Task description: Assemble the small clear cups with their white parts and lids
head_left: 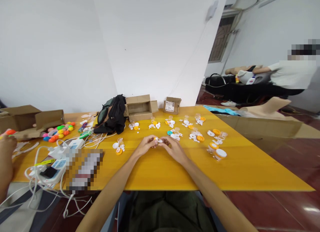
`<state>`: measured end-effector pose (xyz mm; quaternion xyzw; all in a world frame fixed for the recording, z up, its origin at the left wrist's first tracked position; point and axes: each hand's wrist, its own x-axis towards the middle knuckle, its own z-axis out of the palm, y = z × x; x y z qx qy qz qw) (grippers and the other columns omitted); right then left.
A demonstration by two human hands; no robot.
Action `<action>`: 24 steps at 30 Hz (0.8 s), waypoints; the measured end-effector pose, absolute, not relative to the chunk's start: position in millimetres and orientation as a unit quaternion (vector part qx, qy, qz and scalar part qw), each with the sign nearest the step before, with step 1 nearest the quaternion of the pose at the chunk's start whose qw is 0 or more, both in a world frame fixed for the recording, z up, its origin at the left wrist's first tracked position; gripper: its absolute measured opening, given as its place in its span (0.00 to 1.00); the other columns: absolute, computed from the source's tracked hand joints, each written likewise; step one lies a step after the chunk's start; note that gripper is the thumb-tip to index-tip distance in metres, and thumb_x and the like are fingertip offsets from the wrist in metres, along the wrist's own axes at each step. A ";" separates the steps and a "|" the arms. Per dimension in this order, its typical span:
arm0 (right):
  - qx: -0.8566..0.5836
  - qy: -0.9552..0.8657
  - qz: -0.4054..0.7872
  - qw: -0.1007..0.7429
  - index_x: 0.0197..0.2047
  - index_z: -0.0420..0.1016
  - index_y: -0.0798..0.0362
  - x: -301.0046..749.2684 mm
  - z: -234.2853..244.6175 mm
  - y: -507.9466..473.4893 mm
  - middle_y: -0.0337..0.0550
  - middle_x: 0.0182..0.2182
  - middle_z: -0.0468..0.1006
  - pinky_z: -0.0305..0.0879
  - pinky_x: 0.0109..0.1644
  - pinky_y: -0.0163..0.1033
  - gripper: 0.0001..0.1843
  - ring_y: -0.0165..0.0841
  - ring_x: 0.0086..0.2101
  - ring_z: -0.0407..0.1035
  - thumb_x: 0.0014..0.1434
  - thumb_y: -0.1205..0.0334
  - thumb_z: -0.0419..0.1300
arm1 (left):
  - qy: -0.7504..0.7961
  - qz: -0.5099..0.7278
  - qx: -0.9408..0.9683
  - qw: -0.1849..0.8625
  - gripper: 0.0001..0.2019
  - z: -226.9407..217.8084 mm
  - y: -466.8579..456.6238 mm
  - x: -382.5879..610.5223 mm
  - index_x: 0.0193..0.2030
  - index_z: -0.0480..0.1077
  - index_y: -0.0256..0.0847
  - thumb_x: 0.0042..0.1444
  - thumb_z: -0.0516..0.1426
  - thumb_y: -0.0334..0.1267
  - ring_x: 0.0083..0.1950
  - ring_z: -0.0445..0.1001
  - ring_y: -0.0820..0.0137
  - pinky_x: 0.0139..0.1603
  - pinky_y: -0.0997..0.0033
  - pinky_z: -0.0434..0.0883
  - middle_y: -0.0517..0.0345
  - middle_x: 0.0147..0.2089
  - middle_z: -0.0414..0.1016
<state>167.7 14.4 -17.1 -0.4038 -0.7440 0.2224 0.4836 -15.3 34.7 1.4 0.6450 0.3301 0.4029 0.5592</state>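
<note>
My left hand (147,145) and my right hand (173,148) meet above the middle of the yellow table, fingertips close together. Pinched in the left fingers is a small orange-and-white piece (156,139). A small white disc with dark holes or marks (160,141) sits in the right fingers; its details are too small to read. Just beyond my hands lie white discs around a teal ring (169,133). Left of them is a group with a clear cup (120,140), a white disc (115,145) and an orange ring (119,151).
More cups, discs and rings spread across the table (155,175). Two lidded jars (220,154) stand at right. On the left are a phone (86,168), a power strip (56,170) with cables, and another person's hand (7,148). Boxes (140,108) and a backpack (112,115) line the back.
</note>
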 end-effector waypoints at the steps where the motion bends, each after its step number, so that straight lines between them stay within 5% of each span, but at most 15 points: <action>1: -0.408 -0.742 0.227 0.481 0.38 0.76 0.47 167.6 -16.7 14.5 0.43 0.32 0.79 0.69 0.41 0.43 0.12 0.38 0.33 0.71 0.62 0.49 0.57 | 0.329 0.401 0.645 0.561 0.25 1.1 34.9 -15.7 0.38 0.75 0.37 0.45 0.66 0.58 0.30 0.70 0.72 0.34 0.73 0.67 0.60 0.29 0.73; 8: -0.424 -0.739 0.260 0.454 0.35 0.76 0.49 168.3 -14.8 17.3 0.40 0.28 0.79 0.67 0.37 0.40 0.18 0.36 0.28 0.71 0.64 0.48 0.51 | 0.321 0.401 0.642 0.569 0.23 -3.8 37.7 -15.7 0.43 0.75 0.39 0.44 0.69 0.51 0.39 0.73 0.68 0.43 0.70 0.69 0.55 0.40 0.77; 24: -0.475 -0.722 0.275 0.421 0.18 0.64 0.48 169.3 -15.2 18.8 0.38 0.14 0.68 0.61 0.30 0.38 0.34 0.34 0.20 0.67 0.66 0.36 0.41 | 0.352 0.420 0.673 0.497 0.20 -5.9 37.1 -13.9 0.43 0.77 0.39 0.42 0.70 0.41 0.42 0.75 0.65 0.46 0.68 0.69 0.54 0.40 0.80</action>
